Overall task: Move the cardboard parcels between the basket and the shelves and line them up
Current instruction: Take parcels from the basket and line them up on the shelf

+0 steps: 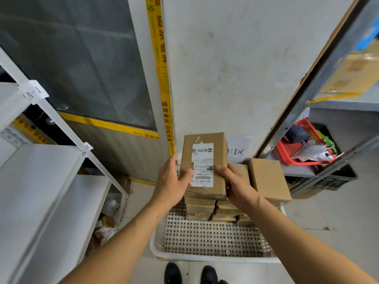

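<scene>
Two hands hold one cardboard parcel (pixel 205 160) above the far end of the white perforated basket (pixel 211 238), which stands on the floor. Left hand (pixel 171 181) grips the parcel's near left edge, thumb on the top face; right hand (pixel 238 183) grips the near right corner, thumb on the top face beside the label. Fingers of both hands are curled around the parcel sides.

Parcel orientation: long axis runs near to far, broad face up, far end slightly raised. One white shipping label (pixel 203 165) lies on the top face, its barcode toward the near end.

Under the held parcel, stacked parcels (pixel 213 208) fill the far end of the basket in two adjacent columns; the exact count cannot be told. One more box (pixel 268 179) sits on top at the right, just beside the right hand.

White shelves (pixel 41 181) stand at the left, with at least two tiers in view. A grey metal rack (pixel 328 68) stands at the right, holding one red basket (pixel 295 154) of mixed items. Two black shoes (pixel 190 273) show at the near edge.
</scene>
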